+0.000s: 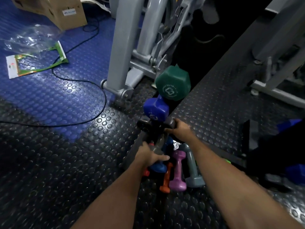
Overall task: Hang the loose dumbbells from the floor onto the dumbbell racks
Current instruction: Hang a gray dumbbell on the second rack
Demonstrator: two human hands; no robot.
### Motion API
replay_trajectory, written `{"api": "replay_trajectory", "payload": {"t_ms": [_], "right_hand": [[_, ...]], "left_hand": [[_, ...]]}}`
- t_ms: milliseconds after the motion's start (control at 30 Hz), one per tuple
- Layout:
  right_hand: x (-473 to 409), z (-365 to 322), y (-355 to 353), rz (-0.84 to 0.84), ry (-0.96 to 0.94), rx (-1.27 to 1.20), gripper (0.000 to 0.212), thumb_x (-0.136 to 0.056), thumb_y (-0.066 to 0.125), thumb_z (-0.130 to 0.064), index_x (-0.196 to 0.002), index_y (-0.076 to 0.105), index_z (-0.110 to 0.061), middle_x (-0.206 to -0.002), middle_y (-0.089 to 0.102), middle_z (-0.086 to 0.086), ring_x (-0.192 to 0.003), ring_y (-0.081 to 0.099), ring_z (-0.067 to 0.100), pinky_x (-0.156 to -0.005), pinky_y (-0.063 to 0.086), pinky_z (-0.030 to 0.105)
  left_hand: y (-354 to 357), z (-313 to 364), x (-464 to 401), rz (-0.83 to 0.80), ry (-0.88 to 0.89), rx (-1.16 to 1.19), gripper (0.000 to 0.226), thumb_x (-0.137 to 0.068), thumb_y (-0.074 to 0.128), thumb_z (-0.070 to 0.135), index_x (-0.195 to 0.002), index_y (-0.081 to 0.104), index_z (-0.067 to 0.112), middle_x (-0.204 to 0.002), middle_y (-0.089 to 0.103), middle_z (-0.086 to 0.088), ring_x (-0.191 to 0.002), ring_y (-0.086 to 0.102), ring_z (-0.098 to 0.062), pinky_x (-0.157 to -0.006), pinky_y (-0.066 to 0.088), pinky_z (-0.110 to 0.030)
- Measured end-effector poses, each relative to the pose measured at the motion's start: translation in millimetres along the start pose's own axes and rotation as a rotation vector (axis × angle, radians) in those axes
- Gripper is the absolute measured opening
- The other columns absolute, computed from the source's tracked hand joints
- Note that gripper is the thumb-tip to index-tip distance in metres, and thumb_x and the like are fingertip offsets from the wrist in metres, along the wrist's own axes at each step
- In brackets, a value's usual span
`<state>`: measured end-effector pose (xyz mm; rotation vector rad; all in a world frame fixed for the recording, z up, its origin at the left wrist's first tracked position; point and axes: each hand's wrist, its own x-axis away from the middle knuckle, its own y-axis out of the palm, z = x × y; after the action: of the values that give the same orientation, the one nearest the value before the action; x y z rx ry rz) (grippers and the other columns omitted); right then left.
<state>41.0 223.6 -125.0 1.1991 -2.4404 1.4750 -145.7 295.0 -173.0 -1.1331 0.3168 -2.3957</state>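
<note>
**A:** What is happening here?

**B:** Seen from a head camera looking down, a person reaches both bare arms toward a small dark dumbbell rack [148,128] standing on studded rubber floor [49,162]. A green dumbbell [173,83] and a dark blue dumbbell [155,109] sit on the rack's upper part. Just below the hands, a pink dumbbell [178,171], an orange dumbbell [166,179], a grey dumbbell [193,169] and a smaller blue dumbbell [158,167] lie or lean close together at the rack's foot. Whether they rest on the floor or on low pegs, I cannot tell.

**B:** My guess is that a dumbbell is being seated on the rack.

**A:** And the hands?

**B:** The left hand [148,156] is closed around a grey, blurred object, probably a dumbbell or part of the rack frame; I cannot tell which. The right hand [179,129] is curled over a grey rounded end [171,121] near the rack's top.

**A:** What would the next move need?

**B:** Probably steadying the rack with one hand, settling the piece, then reaching for one of the coloured dumbbells below.

**A:** Anything else nearby?

**B:** A grey machine frame [118,55], a black cable [82,85] and a cardboard box [66,12].
</note>
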Motion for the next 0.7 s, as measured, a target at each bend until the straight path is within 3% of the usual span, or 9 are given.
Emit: {"api": "replay_trajectory", "payload": {"t_ms": [100,167,233,367,433,467,533,600,700], "right_hand": [[-0.8,3.8,6.4,0.082,-0.010,-0.041,0.042,-0.084,0.082,-0.030,-0.117,0.064,-0.012,-0.097,0.067,0.001,-0.090,0.062,0.022,-0.060,0.039,0.009],[2.9,4.6,6.0,0.137,-0.033,-0.061,0.028,-0.084,0.081,-0.029,-0.100,0.062,-0.017,-0.081,0.060,-0.007,-0.079,0.058,0.017,-0.050,0.037,0.011],[7.9,6.7,2.6,0.163,-0.066,-0.054,0.029,-0.083,0.081,-0.031,-0.101,0.063,-0.017,-0.082,0.062,-0.007,-0.078,0.059,0.016,-0.055,0.036,0.016],[21.1,11.4,-10.1,0.209,-0.079,-0.024,0.041,-0.077,0.081,-0.046,-0.106,0.068,-0.020,-0.092,0.071,-0.003,-0.085,0.067,0.018,-0.069,0.052,0.031],[31.2,7.8,-20.5,0.230,-0.081,-0.029,0.042,-0.075,0.081,-0.049,-0.104,0.070,-0.021,-0.090,0.073,-0.004,-0.083,0.068,0.017,-0.070,0.054,0.031],[36.1,4.2,-26.8,0.239,-0.099,-0.033,0.041,-0.075,0.082,-0.049,-0.102,0.070,-0.020,-0.087,0.073,-0.005,-0.081,0.068,0.015,-0.067,0.052,0.028],[45.0,-4.0,-40.4,0.260,-0.144,-0.003,0.042,-0.074,0.084,-0.049,-0.099,0.071,-0.018,-0.081,0.070,-0.007,-0.075,0.066,0.013,-0.060,0.043,0.023],[56.0,-15.8,-55.3,0.285,-0.184,0.041,0.046,-0.070,0.086,-0.048,-0.100,0.071,-0.017,-0.078,0.067,-0.007,-0.072,0.062,0.013,-0.059,0.038,0.022],[75.3,-30.0,-74.6,0.281,-0.238,0.135,0.054,-0.067,0.086,-0.052,-0.107,0.073,-0.017,-0.080,0.069,-0.004,-0.073,0.062,0.014,-0.055,0.036,0.017]], "left_hand": [[4.2,4.6,10.3,0.050,0.070,-0.161,0.139,-0.039,0.092,0.067,-0.148,0.032,0.004,-0.146,0.048,-0.015,-0.135,0.051,-0.033,-0.112,0.044,-0.046],[6.1,2.2,9.0,0.081,0.093,-0.193,0.118,-0.051,0.095,0.055,-0.141,0.038,0.005,-0.141,0.052,-0.014,-0.129,0.055,-0.032,-0.108,0.047,-0.043],[2.1,0.5,8.1,0.080,0.119,-0.189,0.102,-0.054,0.095,0.049,-0.133,0.044,0.009,-0.133,0.056,-0.010,-0.120,0.059,-0.029,-0.099,0.050,-0.037],[-11.1,1.0,10.8,0.053,0.208,-0.103,0.087,-0.050,0.099,0.042,-0.115,0.048,0.015,-0.113,0.063,-0.001,-0.102,0.062,-0.019,-0.081,0.049,-0.028],[-19.4,6.4,19.7,-0.004,0.209,-0.010,0.084,-0.050,0.101,0.035,-0.113,0.049,0.016,-0.105,0.063,0.004,-0.093,0.062,-0.011,-0.074,0.049,-0.021],[-23.9,9.5,23.8,-0.048,0.201,0.050,0.089,-0.047,0.102,0.036,-0.116,0.049,0.016,-0.107,0.066,0.004,-0.095,0.064,-0.011,-0.078,0.053,-0.022],[-31.4,15.7,26.9,-0.136,0.174,0.186,0.097,-0.043,0.102,0.043,-0.122,0.052,0.017,-0.113,0.072,-0.001,-0.102,0.072,-0.018,-0.092,0.060,-0.037],[-39.2,23.6,32.3,-0.206,0.195,0.265,0.091,-0.047,0.103,0.047,-0.121,0.061,0.015,-0.112,0.076,-0.005,-0.102,0.075,-0.023,-0.095,0.060,-0.047],[-42.0,38.5,50.3,-0.217,0.207,0.240,0.081,-0.047,0.101,0.054,-0.108,0.068,0.012,-0.103,0.078,-0.002,-0.095,0.076,-0.020,-0.091,0.061,-0.041]]}}
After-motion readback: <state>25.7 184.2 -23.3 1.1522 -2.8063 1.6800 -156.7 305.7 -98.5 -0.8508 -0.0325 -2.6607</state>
